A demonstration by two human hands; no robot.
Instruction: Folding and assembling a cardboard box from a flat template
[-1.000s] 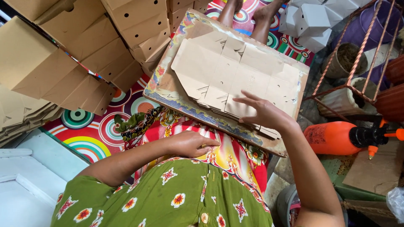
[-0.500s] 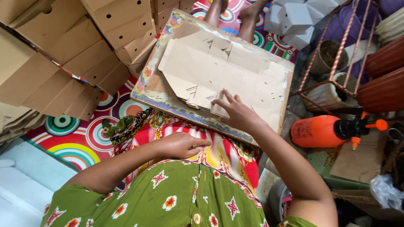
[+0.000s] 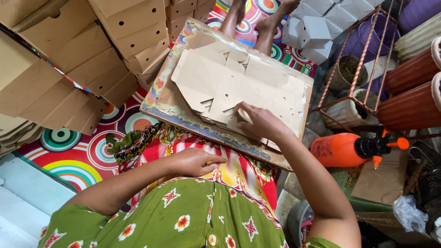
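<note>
- Head view, centre of the frame: the right hand rests palm down on a stack of flat, die-cut cardboard box blanks, fingers spread and bent at the near edge of the stack, pressing or picking at the top sheet rather than clenched around it.
- The blanks lie on a patterned board tilted across the person's lap, its far end near the feet at the top of the frame.
- Lower centre: the left hand lies loosely curled on the red floral cloth over the thigh, holding nothing that can be seen.
- Upper left: folded brown boxes are stacked high, touching one another; white folded boxes sit at upper right.
- Right of centre: an orange spray bottle lies on its side just beside the board.
- Judged risk: the board is slanted and unsupported at its edges, so a push from the right hand could slide the whole stack off toward the bottle.
- Fingertips working the edge may lift several sheets at once, since the blanks sit tightly together.
</note>
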